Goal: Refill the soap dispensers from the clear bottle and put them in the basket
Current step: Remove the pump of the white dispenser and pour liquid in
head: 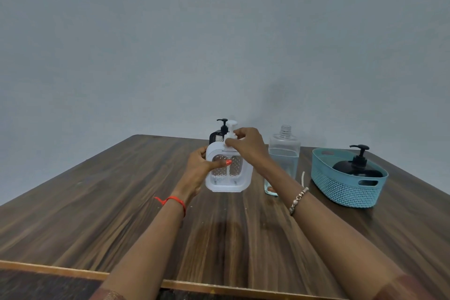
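Both forearms extend over the desk (pixel 121 202). Noted: the left hand (pixel 198 165) grips the white soap dispenser (pixel 229 178) upright by its body, thumb across the clear window. On the right hand (pixel 246 143), the fingers (pixel 237 137) pinch the white pump (pixel 231 126) at its collar; loosening or tightening cannot be told. Just right stands the clear bottle (pixel 283 153), uncapped; behind, a black dispenser (pixel 218 135). Far right, the teal basket (pixel 345 190) holds a second black dispenser (pixel 358 168). Recommended: brace the base against the desk, turn the collar only, keep the body vertical
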Available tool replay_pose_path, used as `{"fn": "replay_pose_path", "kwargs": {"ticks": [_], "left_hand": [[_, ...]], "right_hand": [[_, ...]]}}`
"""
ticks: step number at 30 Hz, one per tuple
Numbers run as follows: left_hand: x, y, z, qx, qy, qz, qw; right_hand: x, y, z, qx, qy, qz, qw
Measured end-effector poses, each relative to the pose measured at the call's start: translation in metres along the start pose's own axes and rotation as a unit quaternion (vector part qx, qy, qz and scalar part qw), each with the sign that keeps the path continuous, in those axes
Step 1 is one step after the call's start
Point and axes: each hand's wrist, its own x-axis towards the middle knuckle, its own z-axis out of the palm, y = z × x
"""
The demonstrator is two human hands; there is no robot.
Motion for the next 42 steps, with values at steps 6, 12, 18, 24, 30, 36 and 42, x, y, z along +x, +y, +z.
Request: {"fn": "replay_pose_path", "kwargs": {"ticks": [6,12,18,24,30,36,42], "left_hand": [[0.0,-0.002,0.001,-0.003,0.001,0.0,1.0],[0.0,-0.001,0.001,-0.008,0.004,-0.003,1.0],[0.001,-0.001,0.002,0.002,0.005,-0.002,1.0],[0.001,-0.003,0.001,0.001,0.006,-0.008,1.0],[0.001,-0.007,-0.005,0.005,0.015,-0.031,0.999],[0.001,-0.011,-0.007,0.027,0.016,-0.035,0.999],[0.001,-0.018,-0.013,0.018,0.037,-0.032,0.999]], "right_hand": [[0.001,0.004,0.005,-0.051,-0.006,0.005,0.999],[0.003,0.001,-0.002,0.06,0.003,0.032,0.998],[0.001,0.002,-0.002,0.02,-0.013,0.016,1.0],[0.008,0.0,-0.012,0.131,0.012,0.016,0.991],[0.015,-0.005,-0.024,0.215,0.055,0.004,0.975],[0.017,0.0,-0.024,0.197,0.088,0.003,0.976],[0.013,0.004,-0.026,0.186,0.154,-0.09,0.966]]}}
